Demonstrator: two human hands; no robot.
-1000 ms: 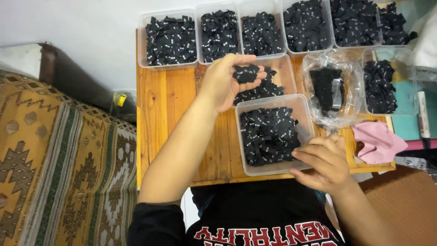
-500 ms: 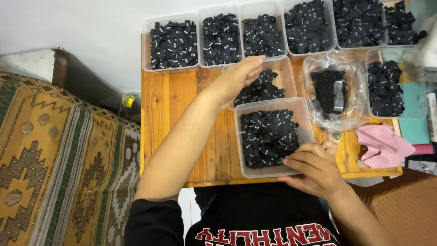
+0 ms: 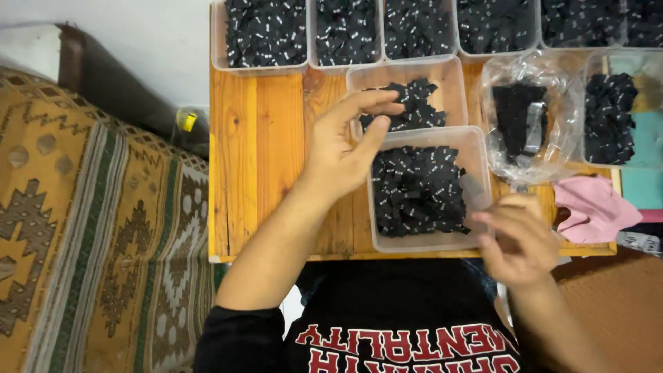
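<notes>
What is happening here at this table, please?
A person sits at a wooden table covered with clear plastic tubs of small black pieces. The left hand reaches, fingers open, over the half-full tub in the middle. The right hand is at the near right corner of the fuller tub in front; whether it holds a piece I cannot tell. A clear bag and a pink cloth lie to the right.

The near tub [image 3: 426, 238] sits on the table [image 3: 266, 159] before me. Behind it lies a second tub [image 3: 452, 86], a bag [image 3: 528, 124] to its right, my left hand [image 3: 342, 148] at its left.
</notes>
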